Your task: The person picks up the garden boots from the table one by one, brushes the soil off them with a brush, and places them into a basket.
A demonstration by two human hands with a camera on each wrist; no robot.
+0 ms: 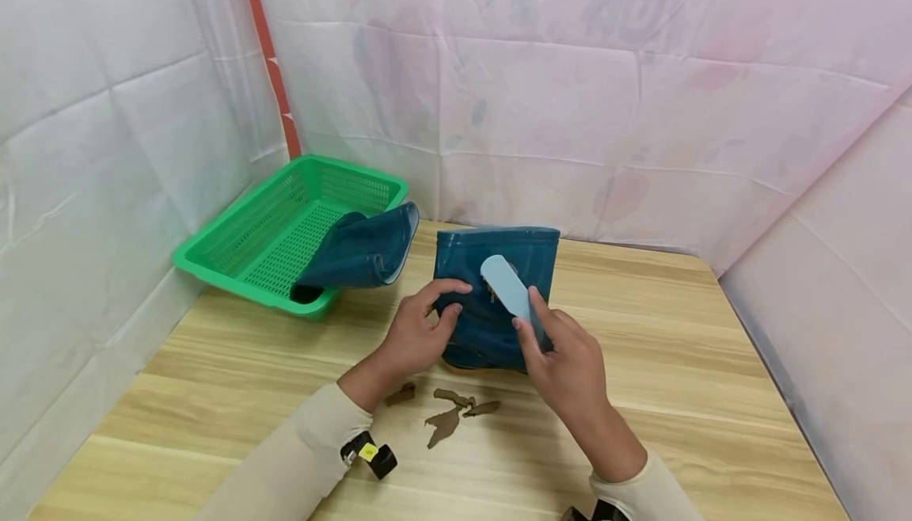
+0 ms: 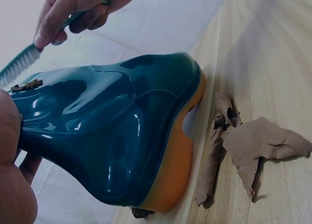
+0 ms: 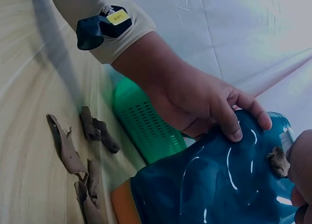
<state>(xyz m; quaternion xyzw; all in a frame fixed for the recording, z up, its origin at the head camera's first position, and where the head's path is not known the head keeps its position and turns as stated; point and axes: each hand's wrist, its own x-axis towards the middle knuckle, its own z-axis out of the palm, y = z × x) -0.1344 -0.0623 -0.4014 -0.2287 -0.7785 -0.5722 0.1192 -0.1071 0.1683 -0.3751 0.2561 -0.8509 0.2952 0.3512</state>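
A dark teal rubber rain boot with an orange sole stands upright on the table. My left hand grips the left side of its shaft, thumb and index finger on the near face and the other fingers partly hidden. Between the thumb and fingers of my right hand is a brush with a pale blue back, held against the upper shaft. The left wrist view shows its white bristles close to a brown mud-like patch on the boot. That patch shows beside the right hand in the right wrist view.
Brown, mud-like flakes lie on the wooden table in front of the boot. A green plastic basket stands at the back left, with a second teal boot lying over its near right rim. White sheeting hangs around the table.
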